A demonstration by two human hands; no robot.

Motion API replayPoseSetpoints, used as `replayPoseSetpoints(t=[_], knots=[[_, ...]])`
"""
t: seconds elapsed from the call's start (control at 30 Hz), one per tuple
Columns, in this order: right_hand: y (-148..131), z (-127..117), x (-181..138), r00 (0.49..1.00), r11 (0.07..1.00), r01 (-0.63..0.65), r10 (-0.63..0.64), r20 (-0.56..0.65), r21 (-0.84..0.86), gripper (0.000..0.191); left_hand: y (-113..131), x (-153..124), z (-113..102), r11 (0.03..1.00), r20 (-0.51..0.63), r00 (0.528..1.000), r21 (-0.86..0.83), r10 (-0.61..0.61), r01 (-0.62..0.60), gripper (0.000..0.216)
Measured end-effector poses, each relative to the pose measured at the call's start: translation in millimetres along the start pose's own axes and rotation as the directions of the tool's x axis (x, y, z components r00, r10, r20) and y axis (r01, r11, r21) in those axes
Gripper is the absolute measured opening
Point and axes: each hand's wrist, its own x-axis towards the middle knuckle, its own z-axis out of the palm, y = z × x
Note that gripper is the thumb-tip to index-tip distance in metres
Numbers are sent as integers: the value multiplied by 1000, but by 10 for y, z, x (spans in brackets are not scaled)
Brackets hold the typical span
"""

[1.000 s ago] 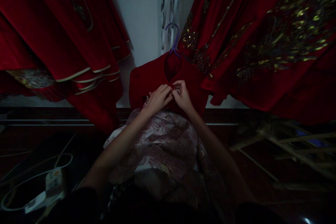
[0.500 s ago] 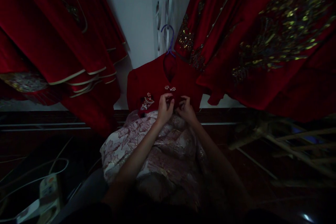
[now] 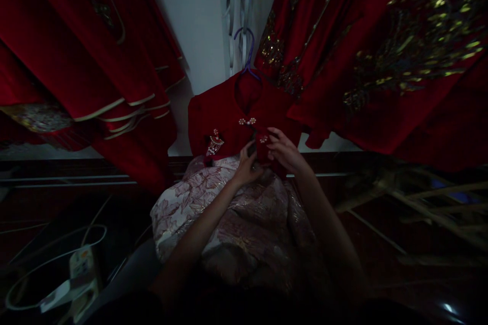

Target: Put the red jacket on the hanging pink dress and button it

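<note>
A short red top hangs from a purple hanger. Joined beaded flower clasps sit below its neckline, and a single beaded flower shows lower on the right front. My left hand is curled at the lower middle of the front, gripping its edge. My right hand has bent fingers on the right front panel beside the lower flower, holding the cloth. What lies between the fingertips is dim. A fan-shaped beaded tassel ornament hangs on the left front.
Red garments with pale trim hang at left, and gold-sequinned red ones at right. Pink-white floral fabric lies over my lap. A power strip with a white cable is at lower left, a wooden rack at right.
My right hand has moved right and up, its fingers now beside a beaded flower that was not visible before. My left hand has shifted slightly right and down. The upper flower clasps sit closer together.
</note>
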Motion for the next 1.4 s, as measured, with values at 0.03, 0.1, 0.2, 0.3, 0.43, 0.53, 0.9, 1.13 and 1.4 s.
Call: replayPoseSetpoints(t=[0.03, 0.1, 0.2, 0.3, 0.43, 0.53, 0.9, 1.13, 1.4], knots=[[12, 28, -4, 1000, 999, 17, -16, 24, -48, 51, 9, -17, 6, 1000, 20, 1000, -13, 18, -18, 69], [39, 66, -9, 997, 989, 42, -32, 75, -142, 53, 13, -34, 42, 997, 28, 1000, -79, -4, 6, 65], [56, 92, -25, 990, 952, 72, -33, 137, -297, 51, -12, -27, 111, 960, -15, 992, -252, -128, 120, 41], [36, 102, -57, 987, 885, 110, -43, 156, -452, 42, -59, -19, 118, 897, -120, 954, -388, -276, 211, 36], [7, 131, -90, 973, 802, 136, 1, 229, -581, 30, -68, -51, 23, 859, -407, 798, -448, -444, 249, 52], [51, 174, -71, 968, 709, 212, -59, 244, -672, 25, -21, -75, -37, 887, -551, 715, -405, -430, 221, 48], [441, 186, 80, 941, 419, 274, -303, 152, -866, 32, 35, -106, -46, 972, -440, 869, -159, -227, 173, 16], [495, 106, 82, 972, 501, 108, -234, -15, -859, 43, 62, -125, -84, 970, -470, 851, -169, -235, 174, 9], [567, 44, 111, 990, 502, 67, -142, -6, -862, 30, 40, -66, -77, 949, -509, 801, -152, -314, 275, 34]])
